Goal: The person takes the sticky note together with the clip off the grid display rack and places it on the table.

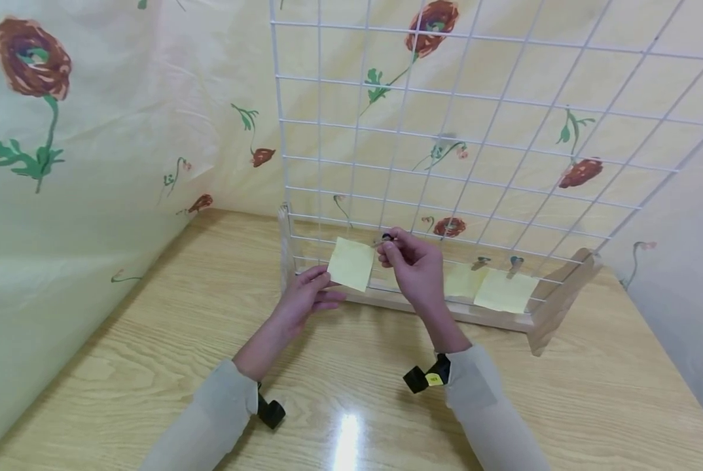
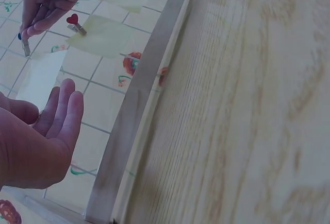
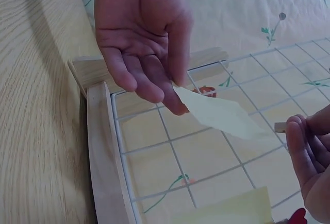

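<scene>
Left grip (image 1: 304, 297) pinches yellow note (image 1: 351, 263) by left edge; right grip (image 1: 416, 267) pinches clip (image 2: 26, 48) alongside.

A pale yellow floral covering (image 1: 169, 111) stood behind and to the left, printed with red-brown flowers (image 1: 31, 57) on green stems. Below it lay the pale wood-grained surface (image 1: 169, 294), where a bright streak of reflected light (image 1: 347, 445) showed along the near side.
</scene>
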`<control>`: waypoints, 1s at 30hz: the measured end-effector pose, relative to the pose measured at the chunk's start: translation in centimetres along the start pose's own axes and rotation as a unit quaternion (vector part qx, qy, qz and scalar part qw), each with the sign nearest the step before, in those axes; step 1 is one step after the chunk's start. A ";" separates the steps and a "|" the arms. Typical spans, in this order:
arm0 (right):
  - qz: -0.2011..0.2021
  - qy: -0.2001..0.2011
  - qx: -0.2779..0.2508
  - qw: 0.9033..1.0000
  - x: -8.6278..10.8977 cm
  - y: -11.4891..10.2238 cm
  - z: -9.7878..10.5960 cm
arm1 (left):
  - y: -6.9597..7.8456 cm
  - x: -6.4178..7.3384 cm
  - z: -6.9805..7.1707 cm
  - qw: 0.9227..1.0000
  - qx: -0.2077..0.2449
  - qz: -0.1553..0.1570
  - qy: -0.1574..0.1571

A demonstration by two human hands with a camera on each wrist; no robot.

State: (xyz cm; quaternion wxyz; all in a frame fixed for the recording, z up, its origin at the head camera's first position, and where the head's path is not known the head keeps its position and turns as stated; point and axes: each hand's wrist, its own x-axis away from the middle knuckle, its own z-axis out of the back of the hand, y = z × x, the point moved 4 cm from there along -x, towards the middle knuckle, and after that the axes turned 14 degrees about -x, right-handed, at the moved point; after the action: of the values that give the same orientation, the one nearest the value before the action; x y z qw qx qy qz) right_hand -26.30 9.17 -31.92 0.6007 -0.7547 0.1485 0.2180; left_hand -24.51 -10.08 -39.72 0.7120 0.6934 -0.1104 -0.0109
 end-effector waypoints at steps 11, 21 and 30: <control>-0.098 -0.029 0.015 0.995 1.5 -0.8 2.2 | -0.2 0.5 0.1 1.000 -0.024 0.003 -0.007; -0.169 -0.082 0.054 0.981 3.4 -1.7 4.7 | -0.6 1.2 0.6 1.000 -0.019 0.015 0.002; -0.221 -0.148 0.066 0.962 4.8 -2.3 6.5 | -1.3 1.9 1.2 0.999 -0.044 0.012 -0.001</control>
State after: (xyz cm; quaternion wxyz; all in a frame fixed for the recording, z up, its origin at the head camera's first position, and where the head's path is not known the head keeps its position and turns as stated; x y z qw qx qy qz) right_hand -21.98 16.21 -33.61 0.6980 -0.6863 -0.0984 0.1790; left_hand -22.64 -11.66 -40.69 0.7420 0.6597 -0.1192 -0.0078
